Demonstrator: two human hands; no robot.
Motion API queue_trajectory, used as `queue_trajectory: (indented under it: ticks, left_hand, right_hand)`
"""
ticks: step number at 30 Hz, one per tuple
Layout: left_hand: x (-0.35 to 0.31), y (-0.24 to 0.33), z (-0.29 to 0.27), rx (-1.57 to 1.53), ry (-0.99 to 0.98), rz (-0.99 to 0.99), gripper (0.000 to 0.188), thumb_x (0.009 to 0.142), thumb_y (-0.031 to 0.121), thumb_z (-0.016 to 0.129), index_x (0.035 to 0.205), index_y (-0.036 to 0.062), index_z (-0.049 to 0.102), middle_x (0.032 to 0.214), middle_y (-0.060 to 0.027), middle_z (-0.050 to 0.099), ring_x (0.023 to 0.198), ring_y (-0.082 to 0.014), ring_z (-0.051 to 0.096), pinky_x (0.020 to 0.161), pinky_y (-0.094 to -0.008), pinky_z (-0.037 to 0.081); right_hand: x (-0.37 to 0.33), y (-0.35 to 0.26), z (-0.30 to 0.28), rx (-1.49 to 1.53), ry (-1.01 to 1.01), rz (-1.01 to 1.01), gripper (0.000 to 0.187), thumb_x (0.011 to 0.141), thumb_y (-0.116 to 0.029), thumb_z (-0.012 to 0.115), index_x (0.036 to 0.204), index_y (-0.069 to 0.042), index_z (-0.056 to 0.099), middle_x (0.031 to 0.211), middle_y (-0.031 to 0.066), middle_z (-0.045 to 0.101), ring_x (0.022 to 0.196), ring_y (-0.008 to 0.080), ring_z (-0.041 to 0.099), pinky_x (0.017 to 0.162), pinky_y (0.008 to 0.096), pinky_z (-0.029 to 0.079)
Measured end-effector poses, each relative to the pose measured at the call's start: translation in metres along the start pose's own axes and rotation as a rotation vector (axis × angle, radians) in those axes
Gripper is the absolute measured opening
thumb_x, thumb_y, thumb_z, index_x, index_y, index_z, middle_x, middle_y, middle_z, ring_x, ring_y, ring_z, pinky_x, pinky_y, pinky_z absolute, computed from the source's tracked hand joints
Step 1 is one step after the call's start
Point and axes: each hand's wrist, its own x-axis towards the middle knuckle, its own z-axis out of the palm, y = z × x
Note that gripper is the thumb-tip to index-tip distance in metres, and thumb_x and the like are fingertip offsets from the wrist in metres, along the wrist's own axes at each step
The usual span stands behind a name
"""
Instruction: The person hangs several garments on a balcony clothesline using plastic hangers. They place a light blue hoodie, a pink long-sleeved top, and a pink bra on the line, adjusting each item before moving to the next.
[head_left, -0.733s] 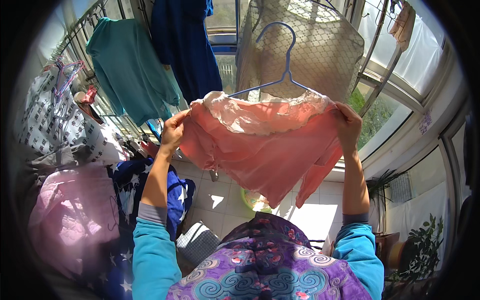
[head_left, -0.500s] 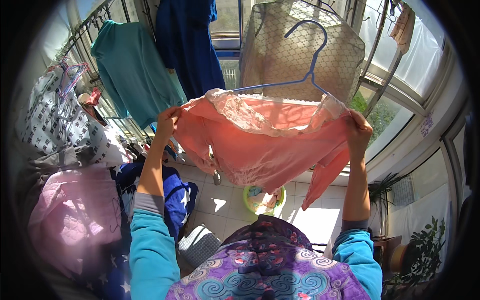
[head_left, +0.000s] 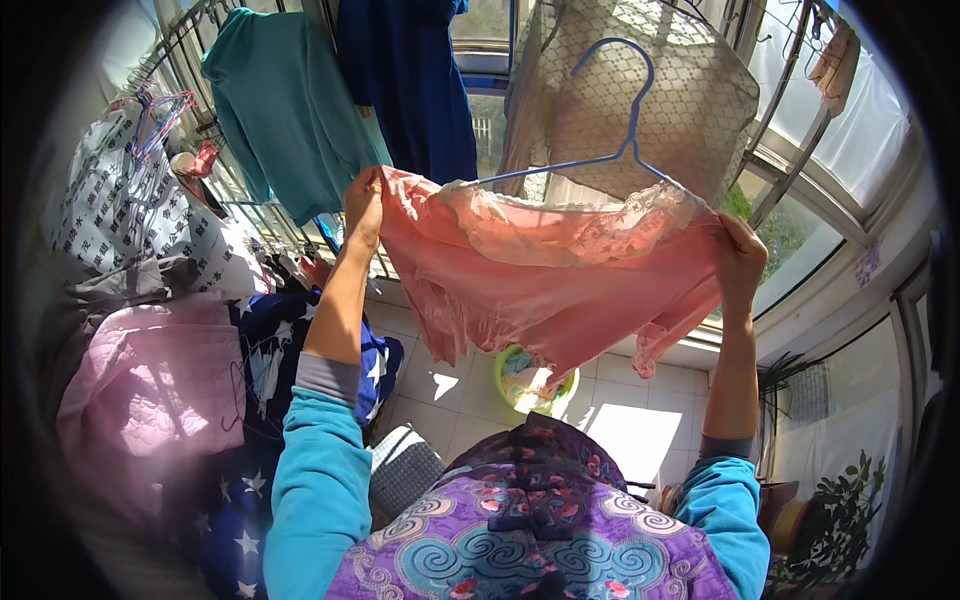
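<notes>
A pink blouse (head_left: 560, 290) with a lace collar is spread wide between my raised hands. Inside its neckline sits a blue clothes hanger (head_left: 634, 110), hook upward, with its arms running under the shoulders. My left hand (head_left: 364, 205) is closed on the cloth at the left shoulder. At the other shoulder, my right hand (head_left: 738, 258) grips the fabric, fingers curled round it. The sleeves and hem hang down freely, over part of a green basin (head_left: 572, 392) on the floor that holds more cloth.
A teal top (head_left: 285, 110), a dark blue garment (head_left: 410, 90) and a sheer patterned cloth (head_left: 640, 95) hang by the windows. To the left are a pink quilted cloth (head_left: 150, 390) and a star-patterned blue cloth (head_left: 245, 540). Plants (head_left: 845, 510) stand at the right.
The blouse's shoulders are pulled straighter, and its right sleeve hangs differently. My left hand has risen and shifted right; my right hand has moved slightly right. The whole view has shifted a little.
</notes>
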Motion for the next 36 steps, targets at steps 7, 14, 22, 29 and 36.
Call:
queue_trajectory:
  ticks: [7, 14, 22, 29, 36]
  left_hand:
    - [-0.013, 0.001, -0.014, 0.418, -0.082, 0.088, 0.028, 0.091, 0.024, 0.046, 0.074, 0.0032, 0.056, 0.061, 0.0042, 0.043, 0.058, -0.0046, 0.036, 0.053, -0.023, 0.033]
    - [-0.019, 0.03, 0.011, 0.486, -0.248, 0.367, 0.059, 0.087, 0.053, 0.038, 0.12, 0.0045, 0.05, 0.121, -0.0117, 0.05, 0.116, -0.0232, 0.043, 0.097, -0.0332, 0.033]
    - [-0.022, 0.068, 0.069, 0.573, -0.445, 0.413, 0.011, 0.082, 0.008, 0.056, 0.077, -0.0004, 0.053, 0.064, -0.0037, 0.05, 0.06, -0.0077, 0.044, 0.055, -0.0224, 0.037]
    - [-0.01, 0.066, 0.093, 0.336, -0.236, 0.537, 0.008, 0.085, 0.005, 0.055, 0.079, -0.0001, 0.051, 0.066, 0.0009, 0.049, 0.063, -0.0041, 0.042, 0.058, -0.0183, 0.037]
    - [0.033, 0.084, 0.15, 0.356, -0.199, 0.66, 0.016, 0.084, 0.012, 0.058, 0.079, -0.0022, 0.053, 0.066, -0.0061, 0.052, 0.06, -0.0108, 0.049, 0.057, -0.0234, 0.039]
  right_hand:
    - [-0.007, 0.006, 0.01, -0.119, -0.031, -0.044, 0.018, 0.075, 0.003, 0.053, 0.091, 0.001, 0.063, 0.076, 0.0052, 0.062, 0.069, 0.0092, 0.055, 0.064, 0.0219, 0.044]
    - [-0.012, 0.0, 0.017, 0.009, 0.031, 0.001, 0.015, 0.076, 0.003, 0.055, 0.089, 0.002, 0.063, 0.074, 0.0051, 0.061, 0.068, 0.0098, 0.055, 0.063, 0.0212, 0.043]
    - [-0.002, 0.008, -0.007, 0.449, -0.121, 0.212, 0.019, 0.075, 0.009, 0.056, 0.092, 0.003, 0.063, 0.079, 0.0032, 0.06, 0.074, 0.0105, 0.056, 0.068, 0.0217, 0.044]
    - [0.018, -0.021, -0.059, 0.557, -0.087, 0.044, 0.022, 0.082, -0.006, 0.059, 0.101, 0.005, 0.059, 0.087, 0.0057, 0.06, 0.081, 0.014, 0.058, 0.073, 0.0266, 0.046]
    - [0.042, -0.036, -0.072, -0.085, -0.126, -0.018, 0.015, 0.082, -0.012, 0.06, 0.09, 0.001, 0.059, 0.063, 0.0038, 0.05, 0.056, 0.0072, 0.045, 0.051, 0.0221, 0.038]
